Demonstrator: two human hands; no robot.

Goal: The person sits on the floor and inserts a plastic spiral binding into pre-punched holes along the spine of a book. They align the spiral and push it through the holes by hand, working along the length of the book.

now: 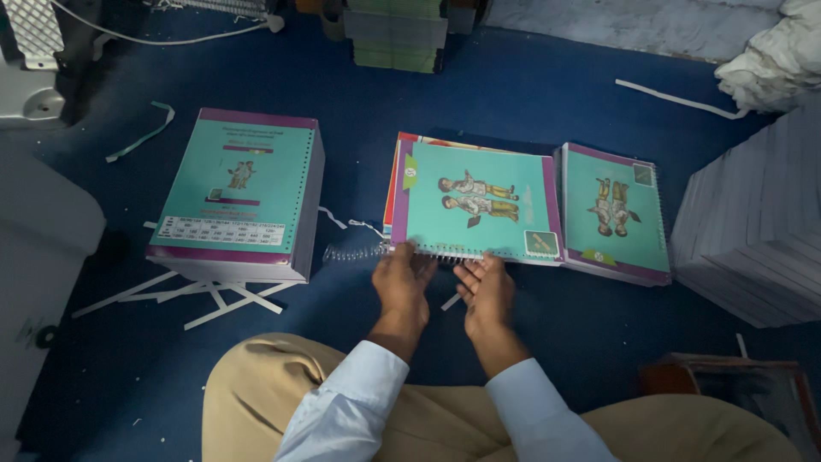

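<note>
A teal notebook with a purple border (475, 205) lies on the blue floor in front of me, its punched edge toward me. A clear spiral coil (355, 251) sticks out to the left of that edge. My left hand (402, 282) pinches the coil and the book's near edge. My right hand (487, 291) touches the same edge just to the right, fingers curled on the binding. Whether the coil runs through every hole is hard to tell.
A thick stack of unbound teal books (239, 197) stands at the left on white paper strips (214, 299). A bound book (616, 214) lies at the right, beside a tall pile of white sheets (761, 231). My crossed legs (256, 385) fill the near edge.
</note>
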